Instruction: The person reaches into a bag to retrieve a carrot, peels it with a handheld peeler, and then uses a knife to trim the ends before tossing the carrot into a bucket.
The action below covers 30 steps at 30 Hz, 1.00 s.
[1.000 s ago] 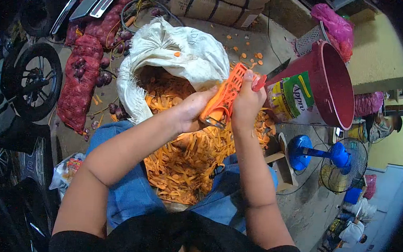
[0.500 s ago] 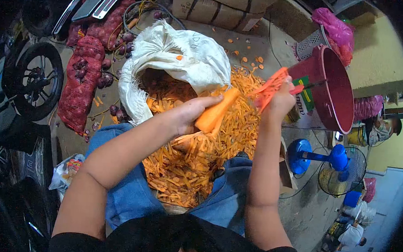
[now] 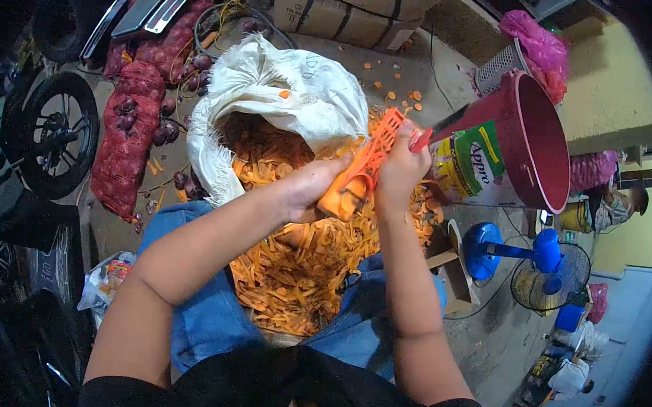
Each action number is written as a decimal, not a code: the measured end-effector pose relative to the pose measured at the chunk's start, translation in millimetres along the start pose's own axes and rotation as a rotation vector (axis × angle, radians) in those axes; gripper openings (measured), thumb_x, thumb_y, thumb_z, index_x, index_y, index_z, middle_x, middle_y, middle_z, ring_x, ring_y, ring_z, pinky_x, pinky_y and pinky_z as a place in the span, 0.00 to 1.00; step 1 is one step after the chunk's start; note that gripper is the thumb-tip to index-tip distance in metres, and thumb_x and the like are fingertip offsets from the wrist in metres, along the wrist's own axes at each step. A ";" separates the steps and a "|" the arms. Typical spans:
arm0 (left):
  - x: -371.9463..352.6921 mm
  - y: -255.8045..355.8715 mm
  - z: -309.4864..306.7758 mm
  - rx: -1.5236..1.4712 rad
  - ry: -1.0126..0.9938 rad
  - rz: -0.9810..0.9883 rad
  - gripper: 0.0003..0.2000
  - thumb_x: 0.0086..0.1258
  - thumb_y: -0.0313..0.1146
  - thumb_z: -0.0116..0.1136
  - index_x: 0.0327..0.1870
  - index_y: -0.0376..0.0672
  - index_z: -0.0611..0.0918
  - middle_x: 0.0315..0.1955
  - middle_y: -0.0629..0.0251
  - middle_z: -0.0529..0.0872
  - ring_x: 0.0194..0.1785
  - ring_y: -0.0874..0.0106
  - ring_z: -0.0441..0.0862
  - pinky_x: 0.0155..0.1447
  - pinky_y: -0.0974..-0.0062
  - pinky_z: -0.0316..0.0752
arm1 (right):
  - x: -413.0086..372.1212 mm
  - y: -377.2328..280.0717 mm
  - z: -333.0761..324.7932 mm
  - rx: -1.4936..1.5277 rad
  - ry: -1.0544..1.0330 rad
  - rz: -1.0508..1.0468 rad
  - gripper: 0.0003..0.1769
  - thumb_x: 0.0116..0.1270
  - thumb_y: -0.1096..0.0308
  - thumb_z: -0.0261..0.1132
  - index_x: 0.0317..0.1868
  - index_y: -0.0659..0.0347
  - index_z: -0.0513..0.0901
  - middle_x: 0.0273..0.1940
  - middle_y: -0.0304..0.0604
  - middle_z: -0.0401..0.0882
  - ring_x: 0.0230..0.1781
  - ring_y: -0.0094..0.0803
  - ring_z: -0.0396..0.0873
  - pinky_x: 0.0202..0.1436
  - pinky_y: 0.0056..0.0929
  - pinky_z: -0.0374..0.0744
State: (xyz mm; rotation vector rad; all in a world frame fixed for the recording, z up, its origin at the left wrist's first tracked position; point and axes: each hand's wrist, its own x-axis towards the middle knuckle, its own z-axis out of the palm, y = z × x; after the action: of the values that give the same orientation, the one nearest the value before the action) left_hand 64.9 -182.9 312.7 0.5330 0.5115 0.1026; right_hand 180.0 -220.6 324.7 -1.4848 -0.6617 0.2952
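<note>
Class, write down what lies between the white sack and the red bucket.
In the head view: the left hand gripping a carrot, the right hand pressing an orange peeler onto it, over a heap of carrot peelings.

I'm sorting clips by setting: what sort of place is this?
Likely a market stall or vegetable wholesaler's floor: mesh onion sacks lie beside a scale, and the left hand holds a carrot while the right hand works a peeler over a heap of peelings.
</note>
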 end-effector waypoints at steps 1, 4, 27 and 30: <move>-2.8 2.0 3.1 0.093 0.033 -0.036 0.19 0.64 0.45 0.34 0.44 0.39 0.70 0.32 0.63 0.78 0.31 0.73 0.77 0.33 0.77 0.74 | 5.8 2.6 -2.5 -0.052 0.040 0.017 0.14 0.60 0.64 0.50 0.21 0.64 0.68 0.16 0.32 0.63 0.17 0.18 0.59 0.19 0.22 0.59; -3.0 0.7 5.1 0.214 0.055 -0.092 0.20 0.64 0.46 0.35 0.43 0.38 0.70 0.31 0.61 0.78 0.30 0.73 0.77 0.31 0.78 0.74 | 23.9 19.2 -11.5 -0.161 0.170 0.028 0.15 0.60 0.63 0.51 0.20 0.65 0.68 0.14 0.32 0.63 0.15 0.20 0.59 0.18 0.23 0.59; -11.1 4.1 8.7 0.236 0.115 -0.097 0.19 0.63 0.49 0.35 0.39 0.43 0.71 0.24 0.66 0.75 0.22 0.75 0.73 0.21 0.80 0.69 | 21.7 11.0 -10.1 -0.224 0.157 -0.223 0.15 0.61 0.63 0.49 0.20 0.62 0.66 0.18 0.30 0.62 0.20 0.16 0.59 0.23 0.19 0.60; -15.8 6.7 9.3 0.328 0.127 -0.156 0.21 0.63 0.50 0.35 0.42 0.41 0.70 0.24 0.67 0.74 0.20 0.76 0.72 0.21 0.79 0.70 | 57.1 27.7 -44.6 -0.011 0.316 -0.006 0.14 0.60 0.64 0.51 0.21 0.64 0.68 0.18 0.31 0.64 0.19 0.19 0.61 0.23 0.20 0.62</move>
State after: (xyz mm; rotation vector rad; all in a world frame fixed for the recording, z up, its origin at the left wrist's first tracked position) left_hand 56.0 -185.0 329.9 0.8080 0.6977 -0.0991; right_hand 256.6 -222.2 312.7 -1.4984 -0.4143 0.0485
